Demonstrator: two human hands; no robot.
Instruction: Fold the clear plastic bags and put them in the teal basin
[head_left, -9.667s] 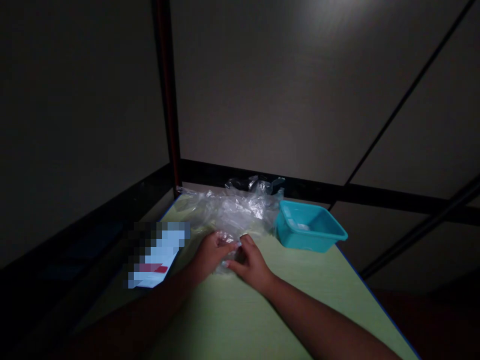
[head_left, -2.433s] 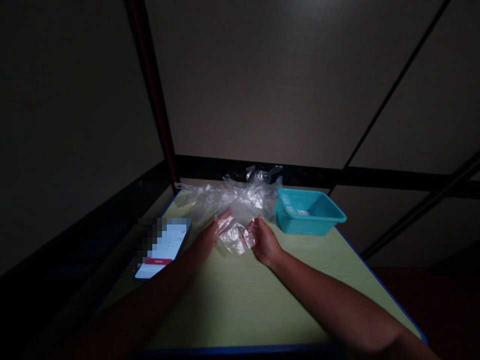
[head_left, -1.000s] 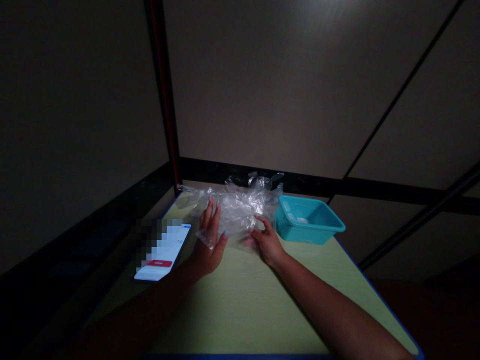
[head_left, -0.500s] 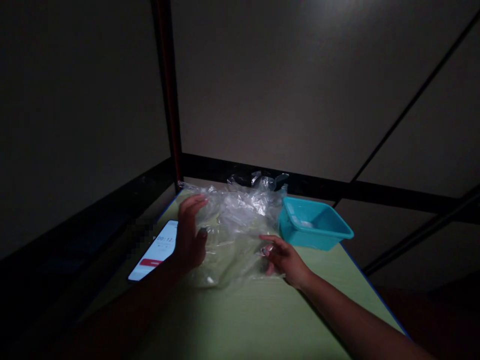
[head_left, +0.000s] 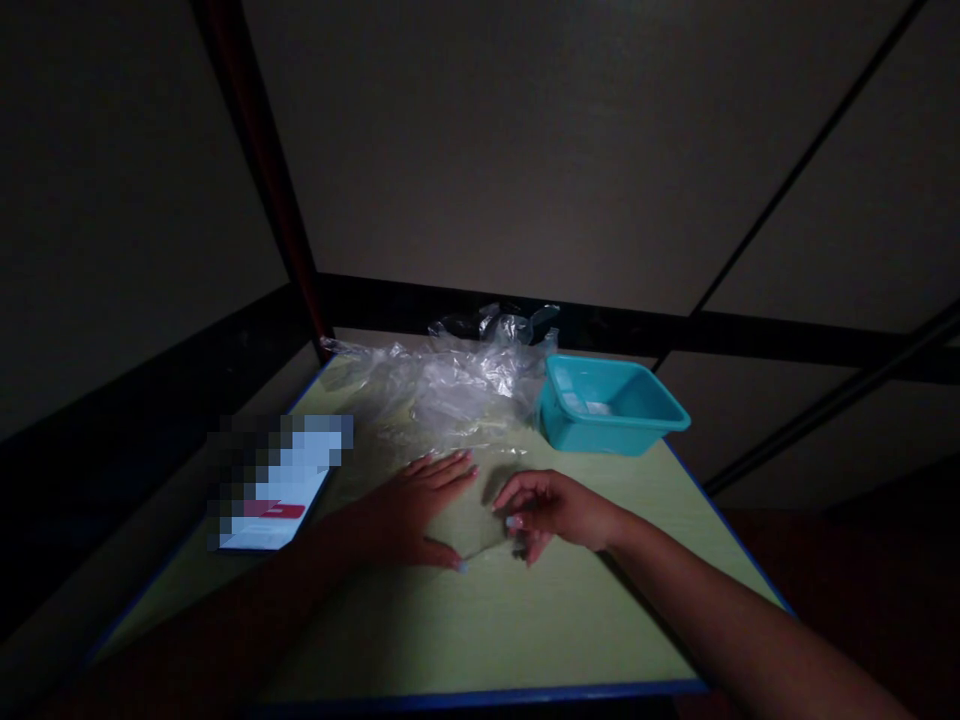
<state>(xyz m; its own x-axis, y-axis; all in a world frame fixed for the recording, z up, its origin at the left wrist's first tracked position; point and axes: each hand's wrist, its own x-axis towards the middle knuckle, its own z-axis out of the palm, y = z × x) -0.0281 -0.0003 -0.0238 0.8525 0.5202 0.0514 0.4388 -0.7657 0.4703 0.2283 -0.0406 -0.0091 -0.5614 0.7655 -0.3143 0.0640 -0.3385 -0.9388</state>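
Note:
A thin clear plastic bag (head_left: 476, 525) lies flat on the table between my hands, its near edge faintly visible. My left hand (head_left: 409, 510) is pressed palm down on its left part, fingers stretched and thumb apart. At the bag's right edge, my right hand (head_left: 551, 515) has its fingers curled, with a bit of shiny plastic showing under the thumb. The palm side of that hand is partly hidden. Just beyond both hands is a crumpled heap of clear plastic bags (head_left: 457, 385).
A turquoise plastic basket (head_left: 615, 435) stands at the back right, with something pale inside. On the left lies a phone (head_left: 289, 490), its screen lit and partly pixelated. The light green table (head_left: 465, 640) has a blue edge. Dark panelled walls (head_left: 487, 150) close off the back.
My left hand has come down from a raised position beside the plastic and now lies flat on it. My right hand has curled its fingers more. The view has shifted slightly.

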